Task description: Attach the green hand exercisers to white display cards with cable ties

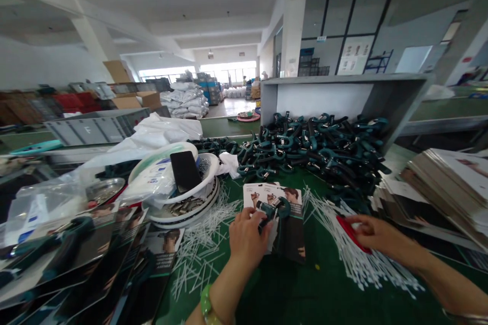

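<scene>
Bench work with 2 bare hands, described from near to far. At the near left, printed cards bearing tools (87,244) overlap on a green worktop (320,289). The left hand (247,236), with a green bracelet (207,303) at its wrist, is closed on 1 dark-green clamp (282,208); this clamp lies over a printed card (295,238) at the middle of the worktop. The right hand (369,233) is narrow, its fingers bent at a red object (347,231) on a fanned bundle of white ties (366,266); whether it grips the object cannot be told.

The step in hand is judged to be holding the clamp in place on its card while the other hand works at the ties. The next move would seem to call for 1 tie picked free of the bundle, with the left hand keeping clamp and card aligned.

Loose white strips (206,244) are scattered left of the card. Beyond them, white basins (211,166) carry metal parts and a phone (185,171); at the right stand stacks of cards (453,177). Farther back, a heap of similar clamps (316,147) spills from a grey box (404,106). In the distance, white sacks (186,99) are piled near the windows.
</scene>
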